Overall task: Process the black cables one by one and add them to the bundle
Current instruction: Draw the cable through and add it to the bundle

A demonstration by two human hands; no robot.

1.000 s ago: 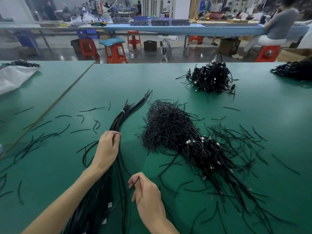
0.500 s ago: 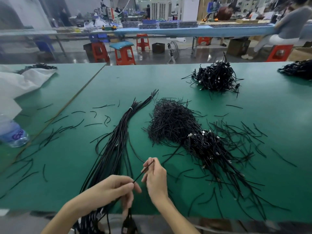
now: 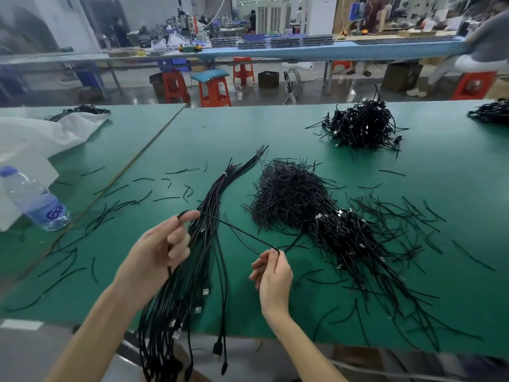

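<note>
Head view, looking down at a green tabletop (image 3: pixel 440 188) in a workshop. Left hand (image 3: pixel 157 249) is held up, thumb & index fingers (image 3: pixel 190 216) pinching one end of a thin black strand (image 3: pixel 237 230). Right hand (image 3: pixel 272 274) pinches the other end w/ its fingertips, lower & to the right. Strand is taut btwn them, above the tabletop. Other left fingers are curled; can't tell if they grip anything else.

Bundle of black cables (image 3: pixel 212 194) lies diagonally, just beside & under the left hand. Its far end is near the centre of the tabletop, bound w/ a white tie (image 3: pixel 225 174). Near ends hang over the front edge, USB plugs (image 3: pixel 217 348) dangling.

Right of the bundle is a heap of short black strands (image 3: pixel 286 194), touching a pile of coiled black cables (image 3: pixel 344 235) w/ plugs. Another cable pile (image 3: pixel 360 125) sits farther back, well apart. Loose short black pieces (image 3: pixel 124 205) are scattered over the left side. Water bottle (image 3: pixel 35 199) is at far left, next to a white bag (image 3: pixel 33 139).
</note>
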